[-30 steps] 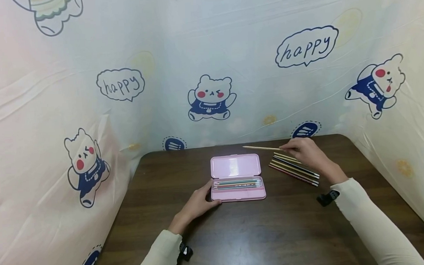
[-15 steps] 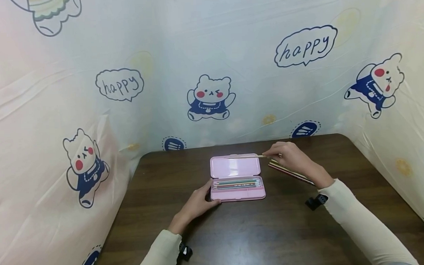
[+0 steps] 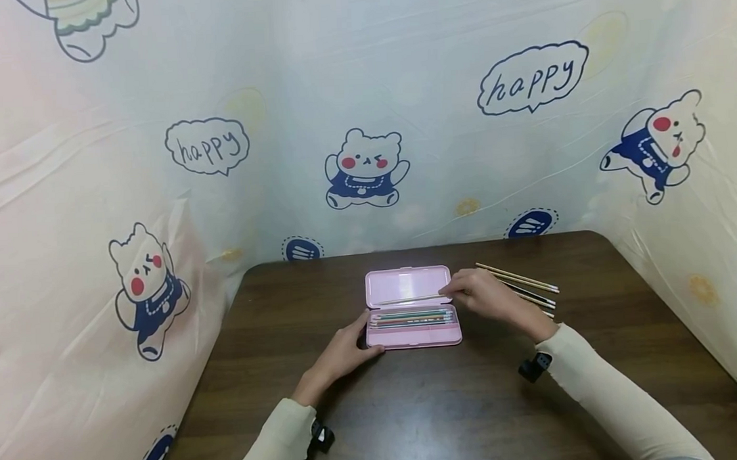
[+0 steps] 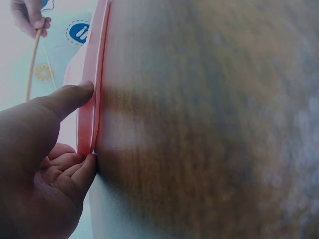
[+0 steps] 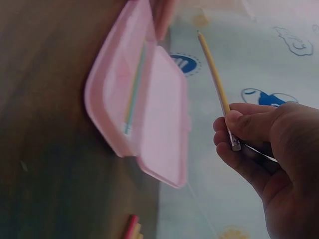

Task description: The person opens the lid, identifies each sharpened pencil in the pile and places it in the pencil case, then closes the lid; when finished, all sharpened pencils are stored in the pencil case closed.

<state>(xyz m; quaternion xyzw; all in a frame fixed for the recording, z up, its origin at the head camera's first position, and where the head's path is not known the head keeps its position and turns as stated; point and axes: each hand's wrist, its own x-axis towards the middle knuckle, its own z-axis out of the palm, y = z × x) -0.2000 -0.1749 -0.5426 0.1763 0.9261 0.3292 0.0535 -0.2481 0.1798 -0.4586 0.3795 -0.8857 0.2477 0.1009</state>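
An open pink pencil case (image 3: 398, 338) lies on the table with its lid raised toward the back. Several pencils (image 3: 411, 319) lie side by side in its rear compartment. My left hand (image 3: 342, 353) holds the case at its left end, thumb on the front side and fingers round the corner, as the left wrist view shows. Between thumb and fingers my right hand (image 3: 493, 299) pinches a yellow pencil (image 5: 213, 69) near its eraser end. The pencil points left and overlaps the lid in the head view; in the right wrist view it is up off the table.
Several loose pencils (image 3: 529, 283) lie slantwise on the table right of the case, partly behind my right hand and wrist. The dark wooden table (image 3: 448, 403) meets a printed cloth (image 3: 369, 237) at its back edge.
My right hand has carried the yellow pencil left and toward me, from above the loose pencils to over the case's lid. The left hand has stayed in place.
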